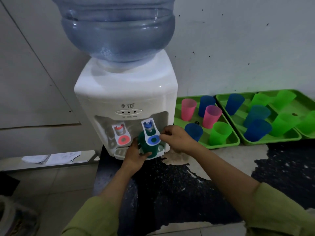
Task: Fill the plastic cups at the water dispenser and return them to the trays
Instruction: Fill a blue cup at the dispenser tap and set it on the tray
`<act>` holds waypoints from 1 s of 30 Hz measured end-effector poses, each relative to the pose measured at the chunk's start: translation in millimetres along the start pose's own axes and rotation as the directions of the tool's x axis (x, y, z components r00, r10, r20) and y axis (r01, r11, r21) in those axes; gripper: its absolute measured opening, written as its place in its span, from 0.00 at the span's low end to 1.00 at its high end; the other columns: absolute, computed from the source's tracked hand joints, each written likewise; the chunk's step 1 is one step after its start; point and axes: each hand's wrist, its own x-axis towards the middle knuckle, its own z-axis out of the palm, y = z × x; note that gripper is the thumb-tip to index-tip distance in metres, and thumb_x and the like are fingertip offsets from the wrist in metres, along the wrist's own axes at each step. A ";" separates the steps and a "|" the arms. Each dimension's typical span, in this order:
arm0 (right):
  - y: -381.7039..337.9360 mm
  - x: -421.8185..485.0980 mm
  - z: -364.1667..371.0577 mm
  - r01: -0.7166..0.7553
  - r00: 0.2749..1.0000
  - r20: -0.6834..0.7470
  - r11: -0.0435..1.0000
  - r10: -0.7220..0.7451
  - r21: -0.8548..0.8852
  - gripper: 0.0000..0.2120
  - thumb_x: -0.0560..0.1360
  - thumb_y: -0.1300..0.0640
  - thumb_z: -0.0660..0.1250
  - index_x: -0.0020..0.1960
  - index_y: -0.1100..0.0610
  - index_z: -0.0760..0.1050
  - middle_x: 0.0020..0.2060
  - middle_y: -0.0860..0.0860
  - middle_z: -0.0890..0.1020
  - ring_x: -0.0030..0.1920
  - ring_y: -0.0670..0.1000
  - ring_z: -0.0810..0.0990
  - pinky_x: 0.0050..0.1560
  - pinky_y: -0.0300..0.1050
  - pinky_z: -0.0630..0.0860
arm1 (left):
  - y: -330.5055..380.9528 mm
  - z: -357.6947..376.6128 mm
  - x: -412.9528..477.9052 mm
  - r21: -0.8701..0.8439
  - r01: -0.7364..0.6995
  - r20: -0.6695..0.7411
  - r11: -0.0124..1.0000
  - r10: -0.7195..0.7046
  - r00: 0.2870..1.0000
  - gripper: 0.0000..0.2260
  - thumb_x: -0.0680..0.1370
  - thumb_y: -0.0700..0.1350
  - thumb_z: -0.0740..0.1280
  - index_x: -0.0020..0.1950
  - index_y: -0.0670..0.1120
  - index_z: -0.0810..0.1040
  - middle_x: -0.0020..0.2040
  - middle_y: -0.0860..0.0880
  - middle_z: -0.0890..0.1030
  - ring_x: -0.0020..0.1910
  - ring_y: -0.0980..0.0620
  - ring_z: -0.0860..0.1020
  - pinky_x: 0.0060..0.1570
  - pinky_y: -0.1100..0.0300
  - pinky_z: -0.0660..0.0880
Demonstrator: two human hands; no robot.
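Left hand (134,155): we grip the dark green cup (145,145) under the blue lever (152,139) — centre of frame.
Right hand (178,138): our fingertips pinch that lever's edge.

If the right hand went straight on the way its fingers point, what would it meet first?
Probably the blue tap lever: the right hand has its fingers pointing left at its edge, perhaps already touching it; depth is unclear.
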 end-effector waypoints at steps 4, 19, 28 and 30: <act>-11.9 -2.1 -8.3 -0.009 0.998 -0.059 0.987 0.019 0.163 0.09 0.74 0.58 0.63 0.36 0.59 0.70 0.28 0.51 0.68 0.28 0.47 0.66 0.26 0.38 0.64 | 2.7 0.3 0.5 0.012 0.002 0.005 1.000 -0.002 1.000 0.32 0.67 0.35 0.75 0.67 0.44 0.64 0.63 0.48 0.72 0.60 0.51 0.72 0.58 0.57 0.72; 6.2 17.5 -24.3 0.113 0.874 -0.454 0.980 -0.175 -0.161 0.21 0.72 0.52 0.70 0.59 0.59 0.66 0.53 0.56 0.75 0.51 0.53 0.75 0.47 0.45 0.74 | 6.6 -4.2 -1.3 0.119 -0.023 0.004 0.993 0.023 1.000 0.32 0.67 0.39 0.76 0.67 0.43 0.65 0.64 0.45 0.73 0.62 0.49 0.73 0.60 0.59 0.70; -3.4 21.2 -27.7 0.183 0.889 -0.373 0.952 -0.267 -0.246 0.23 0.74 0.56 0.68 0.64 0.62 0.64 0.56 0.59 0.77 0.55 0.58 0.77 0.54 0.54 0.75 | 10.5 -4.4 -2.2 0.118 -0.028 0.023 0.993 0.026 0.999 0.33 0.68 0.39 0.75 0.70 0.43 0.64 0.67 0.45 0.72 0.64 0.49 0.72 0.64 0.53 0.71; -4.5 19.7 -27.3 0.180 0.889 -0.374 0.952 -0.265 -0.248 0.22 0.74 0.57 0.68 0.63 0.63 0.64 0.55 0.60 0.77 0.54 0.59 0.77 0.53 0.55 0.75 | 10.8 -3.9 -2.8 0.118 -0.025 0.021 0.993 0.023 1.000 0.33 0.68 0.38 0.75 0.70 0.43 0.65 0.67 0.45 0.72 0.64 0.49 0.72 0.63 0.55 0.71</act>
